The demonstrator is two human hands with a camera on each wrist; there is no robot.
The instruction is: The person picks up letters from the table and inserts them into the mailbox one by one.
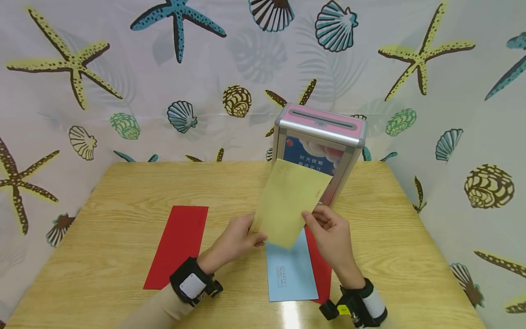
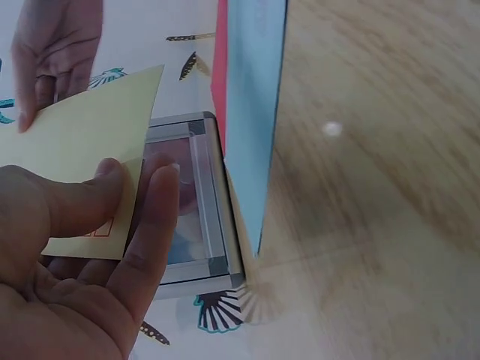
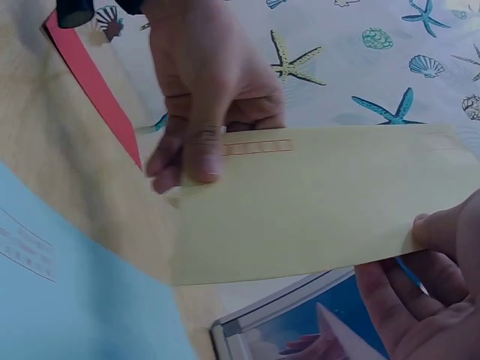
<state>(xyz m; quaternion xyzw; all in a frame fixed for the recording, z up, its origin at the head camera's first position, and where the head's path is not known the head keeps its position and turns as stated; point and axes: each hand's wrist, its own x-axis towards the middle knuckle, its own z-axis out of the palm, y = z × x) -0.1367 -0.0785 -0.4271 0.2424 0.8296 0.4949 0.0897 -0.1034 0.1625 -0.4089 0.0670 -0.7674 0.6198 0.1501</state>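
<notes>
A yellow envelope (image 1: 291, 201) is held tilted above the table, in front of a pink-topped letter box (image 1: 322, 122) with a slot in its lid. My left hand (image 1: 240, 238) pinches its lower left edge, thumb on the face and fingers behind. On the right edge, my right hand (image 1: 332, 233) pinches it between thumb and fingers. Both grips also show in the right wrist view, where the envelope (image 3: 322, 202) has a row of small printed boxes near the left thumb. Below the hands a light blue envelope (image 1: 291, 272) lies partly over a red envelope (image 1: 324, 269).
Another red envelope (image 1: 176, 246) lies on the wooden table (image 1: 111, 219), left of my left forearm. A white cloth (image 1: 230, 55) printed with shells and starfish hangs behind the table. The letter box stands near the table's back edge.
</notes>
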